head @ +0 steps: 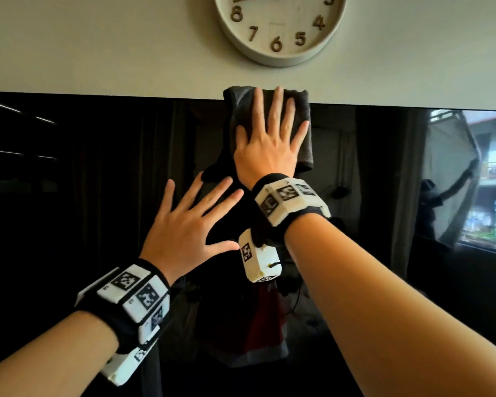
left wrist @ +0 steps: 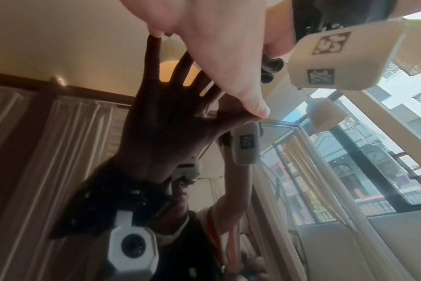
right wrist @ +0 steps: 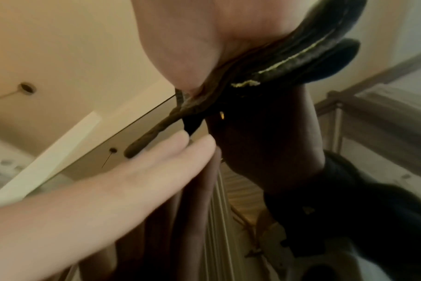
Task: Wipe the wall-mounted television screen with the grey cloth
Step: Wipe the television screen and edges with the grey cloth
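The black television screen [head: 69,196] spans the wall below a pale strip. A dark grey cloth [head: 302,138] lies flat against its top edge near the middle, overlapping the wall a little. My right hand [head: 269,133] presses the cloth to the glass with straight, spread fingers. My left hand [head: 189,222] lies flat on the bare screen just below and left of it, fingers spread, holding nothing. In the right wrist view the cloth [right wrist: 289,57] is squeezed under my palm [right wrist: 192,38]. The left wrist view shows my left palm [left wrist: 216,38] on the glass with its mirrored reflection.
A round white wall clock [head: 278,27] hangs directly above the cloth. The screen reflects a window [head: 487,181] at right and the room behind me. Screen surface stretches wide to both sides and below my arms.
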Demonstrator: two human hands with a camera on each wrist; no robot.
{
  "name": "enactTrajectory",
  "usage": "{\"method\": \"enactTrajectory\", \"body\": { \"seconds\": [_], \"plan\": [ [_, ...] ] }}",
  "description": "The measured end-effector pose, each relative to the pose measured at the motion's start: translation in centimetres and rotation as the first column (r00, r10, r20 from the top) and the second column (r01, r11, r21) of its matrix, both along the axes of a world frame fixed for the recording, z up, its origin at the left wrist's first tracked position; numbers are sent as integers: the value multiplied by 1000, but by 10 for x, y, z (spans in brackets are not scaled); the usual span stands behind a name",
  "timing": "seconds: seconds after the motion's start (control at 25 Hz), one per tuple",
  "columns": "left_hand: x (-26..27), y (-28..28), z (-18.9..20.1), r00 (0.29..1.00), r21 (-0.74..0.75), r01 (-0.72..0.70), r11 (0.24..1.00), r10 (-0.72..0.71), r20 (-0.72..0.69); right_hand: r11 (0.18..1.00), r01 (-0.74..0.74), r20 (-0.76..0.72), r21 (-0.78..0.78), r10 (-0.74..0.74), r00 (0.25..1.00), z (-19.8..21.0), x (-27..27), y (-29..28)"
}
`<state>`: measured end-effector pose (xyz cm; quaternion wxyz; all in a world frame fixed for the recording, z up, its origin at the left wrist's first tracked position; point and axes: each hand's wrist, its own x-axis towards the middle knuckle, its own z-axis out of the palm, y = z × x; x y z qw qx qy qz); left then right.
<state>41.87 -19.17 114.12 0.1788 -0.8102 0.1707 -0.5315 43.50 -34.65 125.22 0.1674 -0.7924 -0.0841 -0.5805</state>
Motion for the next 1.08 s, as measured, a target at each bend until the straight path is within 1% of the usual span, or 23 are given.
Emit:
{"method": "enactTrajectory", "body": {
  "seconds": [0.04,0.12,0.16,0.2,0.24,0.32,0.4,0.44,0.52,0.6,0.64,0.76,0.84,0.92,1.0,1.08],
  "plan": [
    [1,2,0,1000,3,5,1000,-5,-3,999,24,0,26,-24,1000,0,2,-2],
    [3,6,0,1000,-5,24,1000,-24,-8,986,62,-16,153,-61,998,1,3,-8],
    [4,8,0,999,-13,42,999,-42,-13,974,60,-33,216,-54,998,3,2,-4],
    [5,8,-1,998,-17,66,998,-66,-14,970,48,-42,240,-39,998,4,-1,6],
    [7,8,-1,996,-13,89,996,-89,-4,976,33,-44,213,-24,999,7,-3,23],
    [12,9,-4,993,-1,116,993,-116,18,996,4,-59,88,1,998,10,-6,53],
    [15,10,-4,988,-11,151,989,-150,31,999,4,-61,32,-2,998,9,-3,56],
    [15,11,-4,985,-18,170,985,-170,24,999,21,-61,42,-19,998,9,-1,51],
    [11,14,-1,982,-31,191,981,-191,1,991,56,-78,120,-46,996,7,-2,39],
    [5,29,4,980,-45,198,979,-198,6,978,65,-96,197,-47,994,6,-6,43],
    [2,45,9,982,-53,189,980,-189,18,977,58,-97,203,-39,995,7,-8,54],
    [-7,114,24,992,-38,103,994,-101,73,991,21,-97,134,-8,995,8,-12,103],
    [-7,152,27,998,-28,34,999,-32,45,998,-9,-92,64,15,996,5,-13,140],
    [-4,169,23,1000,-18,22,1000,-22,9,1000,-27,-88,10,28,996,2,-12,163],
    [0,170,19,1000,-17,29,999,-29,1,1000,-13,-90,24,16,996,5,-8,159],
    [2,169,19,999,-29,35,999,-35,-2,992,15,-91,128,-4,996,6,-7,154]
  ]
}}
